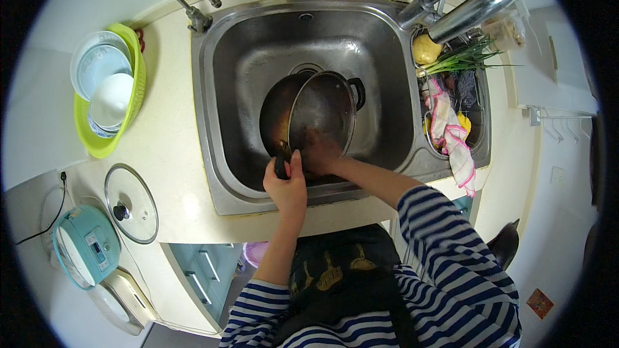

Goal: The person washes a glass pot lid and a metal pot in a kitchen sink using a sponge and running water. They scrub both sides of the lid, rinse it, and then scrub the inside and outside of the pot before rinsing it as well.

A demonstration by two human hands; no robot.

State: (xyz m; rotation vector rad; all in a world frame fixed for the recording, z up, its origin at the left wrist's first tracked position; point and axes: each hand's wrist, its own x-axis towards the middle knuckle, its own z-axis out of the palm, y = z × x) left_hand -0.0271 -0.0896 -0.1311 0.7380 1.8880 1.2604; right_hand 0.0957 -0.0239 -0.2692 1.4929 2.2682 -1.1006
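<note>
A dark two-handled wok [316, 101] is tilted in the stainless steel sink [256, 50], its opening turned to the right. Brownish marks show on its outer side. My left hand [287, 186] grips the black near handle, thumb on top. The other black loop handle [358, 94] sticks out at the far right of the rim. Inside the opening, near the lower wall, is my right hand [321, 152], blurred. Its fingers are indistinct, and I cannot tell whether it holds anything.
A chrome faucet [478, 5] rises at the back right, and a thinner tap [193, 14] at the back left. A side basin [478, 140] holds a potato, green onions and a cloth. Left are a green basket [133, 111] of bowls, a glass lid [138, 198] and a rice cooker [87, 244].
</note>
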